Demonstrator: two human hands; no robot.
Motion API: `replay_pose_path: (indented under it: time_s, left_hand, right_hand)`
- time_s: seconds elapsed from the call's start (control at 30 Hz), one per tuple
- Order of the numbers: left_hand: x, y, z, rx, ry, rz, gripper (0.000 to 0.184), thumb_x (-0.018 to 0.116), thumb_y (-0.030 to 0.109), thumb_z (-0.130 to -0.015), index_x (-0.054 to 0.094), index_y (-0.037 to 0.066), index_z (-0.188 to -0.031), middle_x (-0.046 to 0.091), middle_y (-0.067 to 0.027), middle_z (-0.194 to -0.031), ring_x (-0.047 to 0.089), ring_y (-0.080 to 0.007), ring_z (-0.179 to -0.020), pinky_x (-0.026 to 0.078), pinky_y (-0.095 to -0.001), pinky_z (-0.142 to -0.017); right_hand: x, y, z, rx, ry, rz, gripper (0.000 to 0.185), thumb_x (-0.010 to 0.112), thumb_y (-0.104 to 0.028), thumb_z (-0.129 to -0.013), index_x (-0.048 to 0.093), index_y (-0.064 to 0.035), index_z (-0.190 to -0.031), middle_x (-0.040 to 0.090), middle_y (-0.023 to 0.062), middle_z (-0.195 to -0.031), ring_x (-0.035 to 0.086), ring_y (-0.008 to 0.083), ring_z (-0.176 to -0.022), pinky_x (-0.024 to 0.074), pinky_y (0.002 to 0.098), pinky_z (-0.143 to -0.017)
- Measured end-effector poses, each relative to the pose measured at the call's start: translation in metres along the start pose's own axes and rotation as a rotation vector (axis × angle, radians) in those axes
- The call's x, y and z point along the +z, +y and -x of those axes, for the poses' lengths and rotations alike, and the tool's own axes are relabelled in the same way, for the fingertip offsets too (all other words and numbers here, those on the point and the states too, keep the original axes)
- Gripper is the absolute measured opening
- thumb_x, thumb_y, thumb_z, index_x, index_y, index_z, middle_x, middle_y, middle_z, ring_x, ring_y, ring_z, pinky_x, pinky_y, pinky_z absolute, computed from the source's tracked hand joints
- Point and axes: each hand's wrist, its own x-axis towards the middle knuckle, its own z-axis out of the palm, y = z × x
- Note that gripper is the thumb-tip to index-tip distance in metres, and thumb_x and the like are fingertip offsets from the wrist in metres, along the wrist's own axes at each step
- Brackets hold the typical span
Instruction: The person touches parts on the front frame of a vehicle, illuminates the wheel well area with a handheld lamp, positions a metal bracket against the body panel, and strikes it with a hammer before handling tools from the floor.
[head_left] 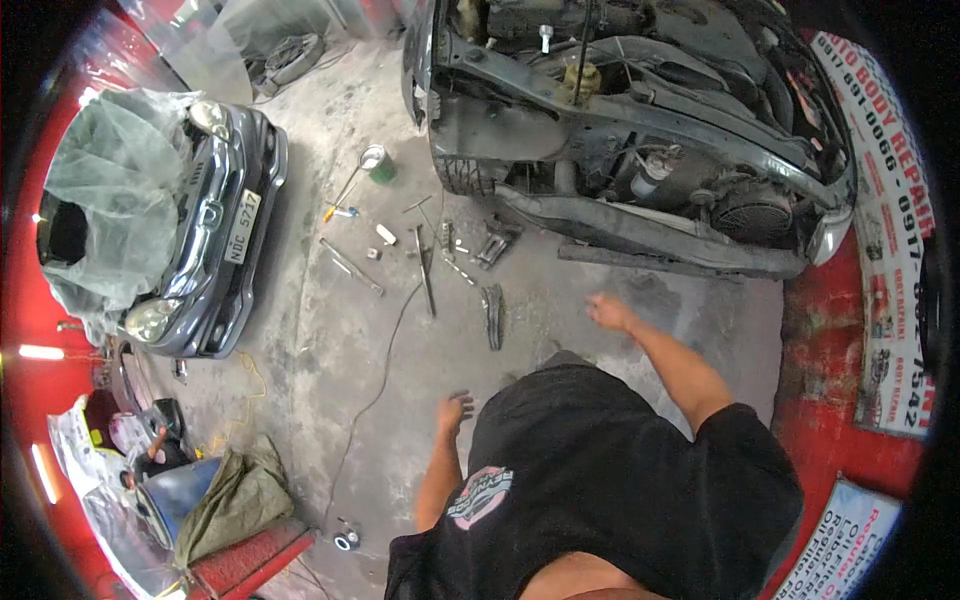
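Observation:
My right hand (608, 312) hangs above the floor in front of the dismantled car (640, 215), fingers loosely apart with nothing visible in them. Lower down, my left hand (455, 410) is held by my side, its fingers loosely bent and seemingly holding nothing. A dark curved metal part (492, 317) lies on the floor between my hands and the tools, touched by neither. Beyond it are a long metal bar (425, 272), a dark metal bracket-like piece (496, 242) and a T-shaped tool (418, 207). The car's front is stripped, showing its radiator fan (752, 217).
At left stands a dark car (215, 230) partly under plastic sheeting (115, 190). A green can (378, 166) and another long tool (352, 268) sit on the floor. A cable (372, 400) runs across it. A red wall (815, 370) with banners borders the right.

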Motion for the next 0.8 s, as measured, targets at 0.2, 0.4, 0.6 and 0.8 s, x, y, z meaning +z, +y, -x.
replay_pose_path:
  time_s: [0.2, 0.4, 0.6, 0.8]
  left_hand:
    - [0.027, 0.025, 0.011, 0.059, 0.047, 0.027, 0.038, 0.047, 0.009, -0.089, 0.059, 0.0, -0.125, 0.067, -0.0195, -0.107, 0.067, -0.0296, -0.09, 0.055, -0.041, -0.075]
    - [-0.002, 0.01, 0.026, -0.041, 0.154, 0.098, 0.038, 0.044, 0.007, -0.09, 0.057, -0.003, -0.124, 0.066, -0.0225, -0.107, 0.067, -0.0322, -0.092, 0.057, -0.0418, -0.076]
    - [-0.028, 0.004, 0.026, -0.138, 0.141, -0.024, 0.039, 0.042, 0.006, -0.089, 0.058, -0.003, -0.124, 0.068, -0.0206, -0.102, 0.068, -0.0289, -0.082, 0.057, -0.0401, -0.069]
    - [-0.053, 0.076, -0.046, -0.122, 0.086, -0.209, 0.035, 0.048, 0.015, -0.091, 0.062, 0.0, -0.119, 0.069, -0.0159, -0.101, 0.066, -0.0254, -0.077, 0.056, -0.0393, -0.068]
  right_hand:
    - [-0.161, -0.084, -0.127, -0.231, 0.367, -0.04, 0.036, 0.056, -0.023, -0.093, 0.059, -0.0018, -0.122, 0.064, 0.0244, -0.113, 0.059, 0.0429, -0.106, 0.0485, 0.0482, -0.09]
    - [-0.293, -0.148, -0.222, -0.41, 0.722, 0.137, 0.037, 0.058, -0.019, -0.09, 0.057, -0.0046, -0.124, 0.062, 0.0204, -0.11, 0.058, 0.0402, -0.104, 0.0492, 0.0492, -0.088]
    - [-0.355, -0.129, -0.302, -0.175, 0.773, 0.427, 0.052, 0.059, -0.02, -0.092, 0.045, -0.0044, -0.14, 0.048, 0.0235, -0.133, 0.048, 0.0404, -0.122, 0.0427, 0.0522, -0.1]
    - [-0.355, -0.122, -0.327, 0.047, 0.601, 0.629, 0.076, 0.059, -0.025, -0.095, 0.015, -0.0156, -0.156, 0.034, 0.0241, -0.148, 0.042, 0.0401, -0.132, 0.0358, 0.0537, -0.11]
